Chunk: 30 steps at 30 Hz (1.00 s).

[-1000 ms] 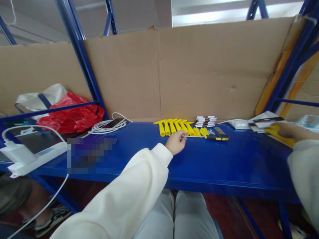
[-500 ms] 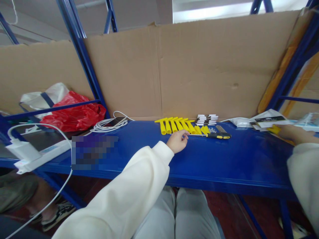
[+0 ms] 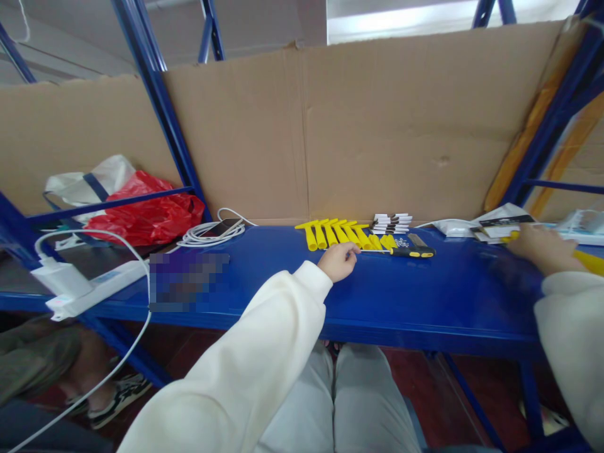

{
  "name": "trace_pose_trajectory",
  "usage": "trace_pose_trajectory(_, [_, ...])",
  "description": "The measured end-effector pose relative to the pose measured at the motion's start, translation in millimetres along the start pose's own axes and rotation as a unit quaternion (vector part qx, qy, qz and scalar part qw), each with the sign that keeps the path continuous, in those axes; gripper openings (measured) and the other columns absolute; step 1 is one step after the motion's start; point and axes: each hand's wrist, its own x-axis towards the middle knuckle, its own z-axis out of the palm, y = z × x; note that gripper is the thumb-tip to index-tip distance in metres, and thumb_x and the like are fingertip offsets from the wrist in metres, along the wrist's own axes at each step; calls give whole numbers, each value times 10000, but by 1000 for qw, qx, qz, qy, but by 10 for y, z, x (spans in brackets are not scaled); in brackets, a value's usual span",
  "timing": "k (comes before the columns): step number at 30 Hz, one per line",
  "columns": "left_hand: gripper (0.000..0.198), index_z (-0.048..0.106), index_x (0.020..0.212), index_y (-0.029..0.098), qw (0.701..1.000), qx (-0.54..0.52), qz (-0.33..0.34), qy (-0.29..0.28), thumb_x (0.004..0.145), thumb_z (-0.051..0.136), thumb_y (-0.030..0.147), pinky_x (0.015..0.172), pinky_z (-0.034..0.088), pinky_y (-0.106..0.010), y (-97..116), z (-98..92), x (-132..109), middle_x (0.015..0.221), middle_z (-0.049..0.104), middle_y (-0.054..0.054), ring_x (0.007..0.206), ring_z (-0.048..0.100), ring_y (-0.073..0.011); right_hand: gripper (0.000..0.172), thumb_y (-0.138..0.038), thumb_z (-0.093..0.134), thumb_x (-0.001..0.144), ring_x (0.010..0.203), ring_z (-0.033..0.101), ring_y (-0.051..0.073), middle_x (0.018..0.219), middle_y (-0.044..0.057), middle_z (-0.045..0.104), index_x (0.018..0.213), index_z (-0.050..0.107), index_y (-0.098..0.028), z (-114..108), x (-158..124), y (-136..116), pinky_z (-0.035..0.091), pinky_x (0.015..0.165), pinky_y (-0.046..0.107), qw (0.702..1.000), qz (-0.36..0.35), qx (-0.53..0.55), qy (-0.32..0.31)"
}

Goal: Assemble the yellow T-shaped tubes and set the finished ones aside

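My left hand (image 3: pixel 338 260) rests on the blue shelf (image 3: pixel 415 296) with its fingers curled. Its thumb and forefinger meet at the tip of the thin metal shaft of a screwdriver (image 3: pixel 414 253) with a black and yellow handle. Just behind the hand lies a row of several yellow T-shaped handles (image 3: pixel 333 234). Far right, my right hand (image 3: pixel 542 249) is closed over a long yellow piece (image 3: pixel 589 263) that sticks out on both sides of it. White papers and packets (image 3: pixel 500 223) lie right behind that hand.
A small stack of black and white cards (image 3: pixel 391 221) stands behind the screwdriver. A phone on a coiled white cable (image 3: pixel 212 233), a red bag (image 3: pixel 146 217) and a white power strip (image 3: pixel 89 286) lie to the left. Cardboard (image 3: pixel 377 126) walls the back. Another person's foot (image 3: pixel 117 393) shows lower left.
My right hand has drawn back towards me and to the right with the yellow piece. My left hand has stayed at the screwdriver shaft. The view has shifted slightly.
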Motion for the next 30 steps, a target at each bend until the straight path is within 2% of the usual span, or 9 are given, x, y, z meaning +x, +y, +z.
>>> trace_pose_trajectory(3, [254, 805, 901, 214, 1000, 2, 1, -9, 852, 606, 64, 907, 635, -312, -17, 1, 10, 826, 822, -21, 789, 751, -178, 583, -248, 461, 991, 1305, 657, 432, 1342, 427, 645, 1464, 656, 31, -236, -199, -271, 490, 957, 545, 998, 19, 2, -51])
trace_pose_trajectory(7, [254, 800, 860, 225, 999, 14, -26, 18, 836, 627, 40, 1003, 619, -362, 2, -32, 23, 898, 832, -40, 940, 776, -217, 497, -233, 531, 992, 1285, 677, 415, 1365, 340, 703, 1423, 718, -73, -506, -477, -705, 513, 1020, 502, 995, 4, 102, -3])
trace_pose_trajectory(10, [251, 782, 856, 231, 990, 68, -77, 100, 836, 659, 13, 1124, 555, -436, 36, -132, 24, 1096, 827, -86, 1185, 731, -276, 468, -194, 518, 995, 1236, 695, 374, 1321, 296, 737, 1401, 715, -71, -633, -643, -1034, 509, 1079, 478, 981, -21, 185, 46])
trace_pose_trajectory(14, [261, 774, 1023, 258, 948, 110, -208, 212, 873, 681, 65, 1167, 500, -534, -2, -300, 26, 1388, 722, -127, 1427, 590, -351, 451, -128, 547, 936, 1162, 715, 313, 1258, 243, 763, 1359, 690, -69, -691, -826, -1442, 507, 1098, 417, 935, -59, 338, 94])
trace_pose_trajectory(18, [456, 717, 1254, 287, 927, 84, -304, 205, 832, 733, 115, 1170, 464, -642, -162, -354, 51, 1542, 628, -187, 1475, 554, -424, 405, -121, 542, 907, 1012, 746, 274, 1177, 199, 774, 1280, 699, -97, -512, -995, -1719, 554, 1021, 398, 905, -75, 411, 75])
trace_pose_trajectory(21, [623, 664, 1372, 334, 930, 59, -308, 194, 783, 775, 165, 1201, 397, -711, -282, -316, 66, 1624, 588, -193, 1502, 545, -455, 306, -118, 594, 856, 952, 756, 281, 1058, 143, 795, 1117, 747, -158, -246, -1061, -1772, 581, 1006, 432, 898, -159, 410, 11])
trace_pose_trajectory(23, [575, 699, 1336, 336, 931, 56, -311, 184, 785, 769, 187, 1219, 357, -740, -330, -283, 62, 1517, 685, -187, 1488, 566, -463, 244, -112, 615, 837, 940, 762, 280, 998, 122, 800, 1023, 760, -175, -74, -1061, -1744, 590, 1012, 445, 892, -206, 400, -35])
trace_pose_trajectory(26, [457, 760, 1233, 312, 931, 76, -327, 145, 796, 741, 180, 1207, 354, -770, -351, -250, 46, 1367, 779, -184, 1452, 603, -480, 223, -106, 622, 824, 938, 766, 271, 961, 108, 803, 978, 769, -174, 109, -1014, -1678, 602, 1006, 447, 886, -227, 398, -69])
trace_pose_trajectory(30, [413, 758, 1248, 318, 931, 117, -326, 115, 863, 687, 185, 1226, 365, -726, -318, -248, 35, 1382, 786, -155, 1438, 630, -423, 258, -88, 622, 800, 909, 770, 261, 942, 113, 802, 995, 778, -152, 249, -920, -1639, 619, 970, 433, 882, -219, 408, -87])
